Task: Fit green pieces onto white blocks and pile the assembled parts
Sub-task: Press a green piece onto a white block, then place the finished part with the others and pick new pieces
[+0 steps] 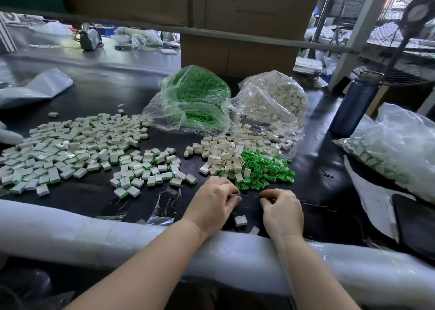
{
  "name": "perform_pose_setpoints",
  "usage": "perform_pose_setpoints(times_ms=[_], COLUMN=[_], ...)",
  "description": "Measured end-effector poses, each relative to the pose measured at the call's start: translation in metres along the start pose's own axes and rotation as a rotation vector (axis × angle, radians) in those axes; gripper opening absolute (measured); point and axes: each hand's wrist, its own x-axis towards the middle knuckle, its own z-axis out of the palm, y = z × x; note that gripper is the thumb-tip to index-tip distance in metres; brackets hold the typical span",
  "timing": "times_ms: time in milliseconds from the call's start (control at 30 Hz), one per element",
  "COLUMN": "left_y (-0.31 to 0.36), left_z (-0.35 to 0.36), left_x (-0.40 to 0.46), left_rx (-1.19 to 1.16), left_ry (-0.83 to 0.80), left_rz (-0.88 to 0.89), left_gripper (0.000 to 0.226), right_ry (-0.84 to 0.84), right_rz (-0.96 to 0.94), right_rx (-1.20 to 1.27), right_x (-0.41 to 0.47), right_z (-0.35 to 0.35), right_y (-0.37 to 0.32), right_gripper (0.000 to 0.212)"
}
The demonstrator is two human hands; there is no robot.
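Both hands sit low on the dark worktop (94, 192), wrists resting on the padded white edge roll (70, 229). The left hand (213, 203) has its fingers (231, 195) curled inward; whether they hold a piece cannot be told. The right hand (282, 212) is curled the same way, fingertips tucked under, and its contents are also hidden. The hands are close together but apart.

A single white block (240, 220) lies flat on the worktop between the wrists, its long axis running roughly left to right. Just beyond the fingertips lies a heap of loose green pieces (266, 170), touching a heap of loose white blocks (226, 154) on its left. These spill from two open clear bags, the green bag (195, 97) and the white bag (273, 97), side by side farther back. The assembled parts (70, 145) spread widely at left, lying flat and pointing every way. A blue bottle (355, 104) stands upright at right.
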Motion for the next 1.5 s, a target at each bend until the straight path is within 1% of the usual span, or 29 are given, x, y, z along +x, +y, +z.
perform_pose_setpoints(times_ms=[67, 133, 200, 300, 433, 533, 600, 700, 767, 867, 967, 1100, 1167, 1267, 1367, 1500], left_y=[-0.001, -0.002, -0.003, -0.001, -0.002, -0.001, 0.0, 0.001, 0.002, 0.003, 0.003, 0.0, -0.001, -0.001, -0.001, -0.001], left_z=[0.0, 0.002, 0.004, 0.003, 0.002, 0.002, 0.002, 0.002, 0.002, 0.0, -0.005, -0.01, -0.011, -0.013, -0.012, -0.011], left_x=[0.0, 0.0, 0.001, 0.002, 0.001, 0.0, 0.0, 0.001, 0.001, 0.0, -0.001, -0.001, -0.001, -0.001, 0.0, 0.0], left_rx=[-0.013, 0.011, 0.04, 0.021, 0.008, 0.007, 0.012, 0.038, 0.028, -0.081, -0.228, -0.498, -0.607, -0.732, -0.748, -0.715], left_ry=[0.012, -0.027, -0.069, -0.062, -0.041, -0.049, -0.06, -0.095, -0.11, -0.079, -0.006, -0.002, -0.01, -0.014, -0.031, -0.066], left_rz=[-0.025, -0.042, -0.039, -0.033, -0.055, -0.07, -0.071, -0.07, -0.073, -0.088, -0.14, -0.268, -0.297, -0.315, -0.321, -0.307], left_gripper=[0.03, 0.036, 0.038, 0.032, 0.022, 0.017, 0.021, 0.034, 0.034, 0.024, 0.011, 0.016, 0.019, 0.018, 0.014, 0.009], right_ry=[0.0, 0.004, 0.009, 0.01, 0.017, 0.011, 0.017, 0.018, 0.018, 0.009, -0.031, -0.074, -0.115, -0.177, -0.206, -0.198], right_rz=[-0.002, -0.001, -0.001, 0.002, 0.01, -0.018, -0.06, -0.144, -0.18, -0.214, -0.233, -0.26, -0.272, -0.297, -0.298, -0.293], right_rx=[-0.003, -0.007, -0.015, -0.027, -0.021, -0.02, 0.034, 0.196, 0.239, 0.272, 0.336, 0.449, 0.502, 0.558, 0.625, 0.634], right_x=[0.0, 0.0, 0.0, -0.001, -0.003, -0.005, -0.006, -0.007, -0.007, -0.005, -0.005, -0.007, -0.008, -0.01, -0.01, -0.01], right_z=[0.0, 0.001, 0.001, 0.001, -0.001, -0.002, -0.002, -0.001, 0.0, 0.001, 0.001, -0.001, -0.001, -0.001, -0.003, -0.004], right_y=[0.0, 0.0, 0.0, 0.0, -0.004, -0.005, -0.005, -0.004, -0.004, -0.002, -0.002, -0.003, -0.005, -0.007, -0.008, -0.008], right_gripper=[0.019, 0.022, 0.022, 0.018, 0.005, 0.013, 0.012, 0.007, 0.007, 0.007, 0.018, 0.025, 0.023, 0.023, 0.022, 0.022])
